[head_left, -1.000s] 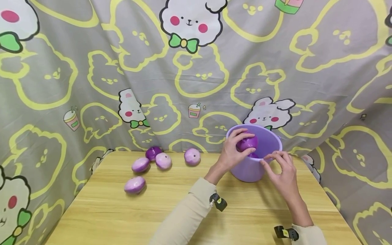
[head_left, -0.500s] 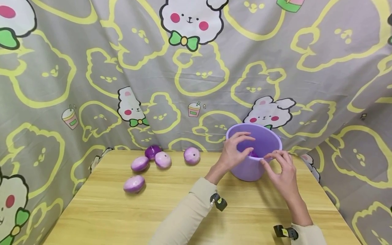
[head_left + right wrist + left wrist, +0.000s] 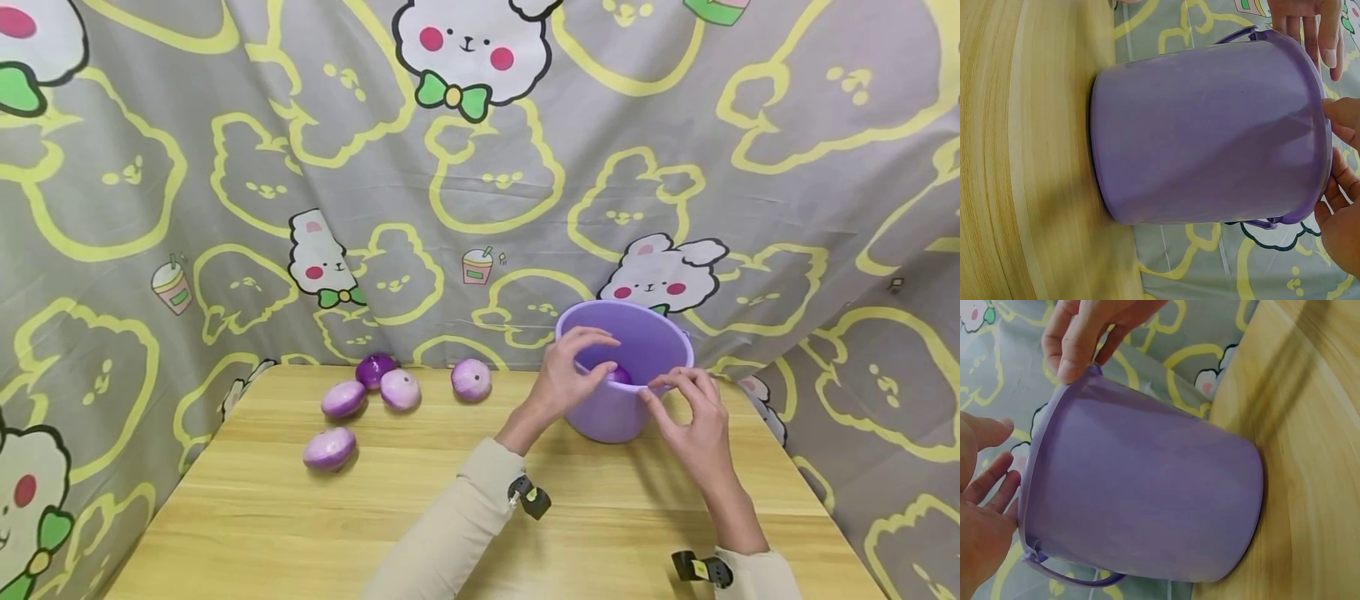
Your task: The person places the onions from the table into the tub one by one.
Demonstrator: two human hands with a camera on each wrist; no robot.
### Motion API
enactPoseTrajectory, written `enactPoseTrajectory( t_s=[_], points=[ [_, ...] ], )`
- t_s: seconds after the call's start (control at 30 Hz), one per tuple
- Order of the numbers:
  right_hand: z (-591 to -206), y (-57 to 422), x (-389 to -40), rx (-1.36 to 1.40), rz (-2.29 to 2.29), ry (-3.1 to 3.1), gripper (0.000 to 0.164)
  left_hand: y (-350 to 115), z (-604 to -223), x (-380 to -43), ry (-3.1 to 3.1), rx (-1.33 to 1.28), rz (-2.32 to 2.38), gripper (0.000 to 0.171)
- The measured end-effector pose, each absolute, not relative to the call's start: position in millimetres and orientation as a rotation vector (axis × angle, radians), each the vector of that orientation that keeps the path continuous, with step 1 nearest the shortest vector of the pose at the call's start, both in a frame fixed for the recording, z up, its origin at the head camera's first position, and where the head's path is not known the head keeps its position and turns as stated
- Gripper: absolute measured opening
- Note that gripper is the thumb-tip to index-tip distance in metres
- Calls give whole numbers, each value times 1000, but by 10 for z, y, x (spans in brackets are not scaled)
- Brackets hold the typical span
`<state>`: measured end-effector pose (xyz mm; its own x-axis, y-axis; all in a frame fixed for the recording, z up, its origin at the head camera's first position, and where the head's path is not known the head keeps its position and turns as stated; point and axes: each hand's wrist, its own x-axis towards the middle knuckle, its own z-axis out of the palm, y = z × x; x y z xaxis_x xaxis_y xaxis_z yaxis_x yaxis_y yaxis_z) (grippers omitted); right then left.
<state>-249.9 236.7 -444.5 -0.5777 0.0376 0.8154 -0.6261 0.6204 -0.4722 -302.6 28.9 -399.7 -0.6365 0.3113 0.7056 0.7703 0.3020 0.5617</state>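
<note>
Head view: left hand (image 3: 567, 377), fingers parted, at the left rim of a purple bucket (image 3: 606, 418); right hand (image 3: 693, 417) pinching its near right rim.

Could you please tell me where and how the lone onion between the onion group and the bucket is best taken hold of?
Probably around its rounded middle, on opposite sides, coming from above and the front: the lone onion sits apart from the other onions, leaving its flanks free, while the curtain hangs close behind.
</note>
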Motion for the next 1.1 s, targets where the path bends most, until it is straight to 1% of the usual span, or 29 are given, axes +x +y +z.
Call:
enactPoseTrajectory(
  t_s=[0.27, 0.53, 0.67, 1.1],
  points=[
    [-4451, 2367, -2500, 468, 987, -1990, 27, 205, -3989, -2977, -2089, -971, -1308, 29],
    [-4439, 2369, -2480, 455, 992, -2019, 24, 96, -4019, -2915, -2070, -982, -1374, 29],
    [-4431, 2359, -2477, 452, 993, -2011, 25, 21, -4027, -2876, -2068, -984, -1408, 29],
    [-4441, 2379, -2468, 475, 997, -2013, 23, -244, -4069, -2827, -1939, -982, -1398, 31]
  ],
)
